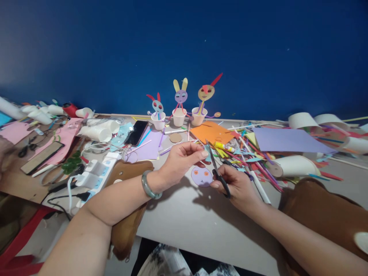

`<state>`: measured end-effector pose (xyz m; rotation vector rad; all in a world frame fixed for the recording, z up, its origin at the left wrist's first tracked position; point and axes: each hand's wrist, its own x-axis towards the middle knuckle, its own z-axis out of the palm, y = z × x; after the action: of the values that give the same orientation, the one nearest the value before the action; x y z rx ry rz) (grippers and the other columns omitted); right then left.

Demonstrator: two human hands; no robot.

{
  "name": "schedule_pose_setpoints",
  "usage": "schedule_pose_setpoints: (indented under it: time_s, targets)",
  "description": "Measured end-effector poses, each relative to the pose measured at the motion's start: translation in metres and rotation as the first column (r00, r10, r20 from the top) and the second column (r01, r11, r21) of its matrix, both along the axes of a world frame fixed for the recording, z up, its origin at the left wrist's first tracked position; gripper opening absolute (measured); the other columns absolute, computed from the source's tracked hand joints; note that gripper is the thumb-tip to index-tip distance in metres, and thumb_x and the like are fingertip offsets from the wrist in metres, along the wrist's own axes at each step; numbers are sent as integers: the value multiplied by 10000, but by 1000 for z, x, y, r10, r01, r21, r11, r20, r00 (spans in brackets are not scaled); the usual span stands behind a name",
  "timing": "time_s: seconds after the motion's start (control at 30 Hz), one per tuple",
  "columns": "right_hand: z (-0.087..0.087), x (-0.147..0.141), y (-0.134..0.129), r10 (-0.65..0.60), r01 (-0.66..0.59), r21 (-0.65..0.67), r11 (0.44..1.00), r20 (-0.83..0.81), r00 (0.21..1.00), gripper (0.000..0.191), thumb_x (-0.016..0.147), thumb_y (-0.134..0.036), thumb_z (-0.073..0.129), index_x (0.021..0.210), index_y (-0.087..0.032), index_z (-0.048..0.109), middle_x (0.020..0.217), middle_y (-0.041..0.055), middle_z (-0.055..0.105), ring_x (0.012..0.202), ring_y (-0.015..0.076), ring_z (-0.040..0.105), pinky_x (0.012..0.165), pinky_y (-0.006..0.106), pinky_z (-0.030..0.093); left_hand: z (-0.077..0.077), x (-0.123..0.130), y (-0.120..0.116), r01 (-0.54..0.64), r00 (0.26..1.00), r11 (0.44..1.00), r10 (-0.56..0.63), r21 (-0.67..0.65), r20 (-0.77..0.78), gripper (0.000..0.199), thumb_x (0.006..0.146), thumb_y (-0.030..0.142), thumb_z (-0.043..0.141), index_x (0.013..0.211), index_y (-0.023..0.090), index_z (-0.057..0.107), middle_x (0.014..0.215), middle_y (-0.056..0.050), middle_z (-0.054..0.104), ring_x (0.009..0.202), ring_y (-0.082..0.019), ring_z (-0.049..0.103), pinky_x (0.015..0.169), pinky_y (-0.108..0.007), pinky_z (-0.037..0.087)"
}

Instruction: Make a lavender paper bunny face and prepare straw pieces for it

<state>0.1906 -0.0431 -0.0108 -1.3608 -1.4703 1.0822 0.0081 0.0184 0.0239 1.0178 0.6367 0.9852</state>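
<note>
- Our left hand (189, 155) pinches a small pale blue-green paper piece (206, 155) between thumb and fingers, raised over the middle of the bench (184, 220). A loose pinch could let the piece turn, and a cut would then run crooked.
- Our right hand (238, 188) is curled round the handles of the black scissors (220, 178), blades pointing towards the back edge. The blades are close to our left fingertips, so a hasty squeeze could nick skin; we cannot tell whether they touch the paper.
- The purple paper face (200, 180) lies below our hands, between them, set back from the near edge. Our right thumb overlaps its side in this view; a dropping wrist could crease it or push it away.
- Towards the right end, coloured strips (255, 157) lie heaped near the scissors. A small offcut falling there could be lost among similar colours.
- Three paper cups (179, 117) with paper figures stand along the back edge. The tall figures look top-heavy, so a careless reach could tip one.
</note>
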Motion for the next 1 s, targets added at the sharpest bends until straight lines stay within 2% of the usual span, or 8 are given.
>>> schedule_pose_setpoints:
  time_s: [0.3, 0.87, 1.0]
  targets:
    - [-4, 5, 1, -7, 7, -10, 1000, 31, 999, 499, 670, -593, 839, 621, -230, 501, 555, -31, 534, 514, 113, 407, 477, 267, 323, 2, 0, 1, -13, 1000, 1000, 13, -5, 3, 411, 625, 433, 919, 712, 138, 646, 701, 23, 628, 636, -73, 610, 639, -226, 560]
    - [-8, 8, 2, -16, 15, 8, 1000, 58, 998, 523, 668, -608, 839, 619, -227, 484, 551, -41, 489, 526, 110, 364, 469, 261, 290, -2, -1, 2, -29, 999, 1000, 29, 11, -29, 405, 631, 437, 908, 730, 148, 642, 692, 24, 634, 624, -86, 629, 645, -241, 557]
    - [-12, 10, 3, -18, 18, 9, 1000, 18, 1000, 532, 652, -593, 859, 617, -231, 470, 535, -54, 444, 515, 107, 340, 459, 262, 274, 0, -1, 2, -33, 999, 999, 33, 7, -11, 406, 617, 427, 920, 719, 143, 649, 673, 26, 640, 603, -82, 632, 623, -228, 553]
